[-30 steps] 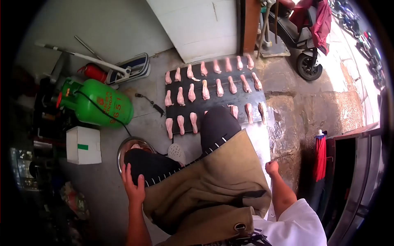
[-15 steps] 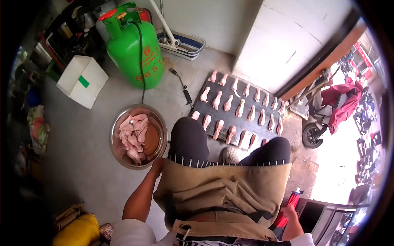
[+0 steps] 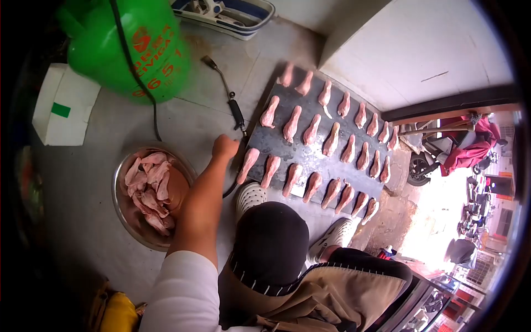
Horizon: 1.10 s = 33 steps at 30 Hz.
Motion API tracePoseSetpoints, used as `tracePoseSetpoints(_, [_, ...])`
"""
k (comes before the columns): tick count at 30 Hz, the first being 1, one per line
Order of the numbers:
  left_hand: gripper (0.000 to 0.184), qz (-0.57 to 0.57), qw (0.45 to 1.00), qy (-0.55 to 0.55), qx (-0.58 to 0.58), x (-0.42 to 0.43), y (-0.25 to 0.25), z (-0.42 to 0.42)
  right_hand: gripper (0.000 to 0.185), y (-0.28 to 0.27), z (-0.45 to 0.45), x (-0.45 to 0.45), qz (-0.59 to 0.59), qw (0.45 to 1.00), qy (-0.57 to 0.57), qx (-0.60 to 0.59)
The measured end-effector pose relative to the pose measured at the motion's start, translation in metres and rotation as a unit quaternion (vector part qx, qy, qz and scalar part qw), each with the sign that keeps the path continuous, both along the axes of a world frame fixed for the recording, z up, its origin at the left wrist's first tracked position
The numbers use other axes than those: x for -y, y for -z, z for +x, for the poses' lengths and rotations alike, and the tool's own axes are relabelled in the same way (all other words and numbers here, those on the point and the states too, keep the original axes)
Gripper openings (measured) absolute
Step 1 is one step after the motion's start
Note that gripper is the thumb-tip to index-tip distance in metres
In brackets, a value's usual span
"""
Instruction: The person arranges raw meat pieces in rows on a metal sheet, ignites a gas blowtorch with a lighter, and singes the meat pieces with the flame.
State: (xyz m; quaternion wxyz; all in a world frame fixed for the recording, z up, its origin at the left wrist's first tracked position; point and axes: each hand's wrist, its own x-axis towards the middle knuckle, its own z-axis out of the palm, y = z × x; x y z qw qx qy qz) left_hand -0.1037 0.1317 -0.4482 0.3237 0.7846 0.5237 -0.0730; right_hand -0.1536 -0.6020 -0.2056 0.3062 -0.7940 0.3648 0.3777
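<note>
Over on the left sits the steel basin (image 3: 178, 183) of chicken pieces (image 3: 148, 199). The left hand (image 3: 225, 147), drawn back a moment ago, has reached forward beside the blowtorch (image 3: 236, 112), apparently turning to that tool; I can't tell whether it grips anything. Rightward, drumsticks (image 3: 331, 139) line the dark slab (image 3: 271, 143). The right hand has left my sight.

On the green gas cylinder (image 3: 102, 58) ahead to my left, I read the red digits 9651 (image 3: 168, 71), climbing slantwise. Beside them, red capitals (image 3: 156, 60) seem to end in VIGAS; I can't make out the start. Next to these I see a red emblem (image 3: 141, 40) and another row of letters, too unclear to read.
</note>
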Motion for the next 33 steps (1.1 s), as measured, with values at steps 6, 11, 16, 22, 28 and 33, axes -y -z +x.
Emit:
tracePoseSetpoints(6, [0.049,-0.037,0.998,-0.011,-0.043,-0.036,0.003,0.079,0.017,-0.025,-0.009,0.011,-0.048,0.997,0.047,-0.034])
tracePoseSetpoints(11, [0.047,-0.018,0.994,-0.015,-0.102,-0.039,0.016,0.091,0.019,-0.037,-0.012,0.024,-0.066,0.994,0.078,-0.043])
tracePoseSetpoints(16, [0.042,-0.024,0.989,-0.096,-0.111,-0.048,-0.006,0.063,0.022,-0.035,-0.021,0.036,-0.069,0.993,0.089,-0.04])
tracePoseSetpoints(22, [0.034,0.044,0.988,-0.147,0.018,-0.065,-0.021,0.021,0.025,-0.031,-0.048,0.06,-0.044,0.996,0.076,-0.011])
tracePoseSetpoints(28, [0.026,-0.043,0.978,-0.169,0.113,-0.004,-0.146,-0.038,0.028,-0.003,-0.092,0.097,-0.003,0.998,0.023,0.063])
tracePoseSetpoints(33, [0.015,-0.045,0.965,-0.112,0.231,0.068,-0.248,-0.114,0.03,0.042,-0.099,0.113,0.003,0.991,-0.051,0.127])
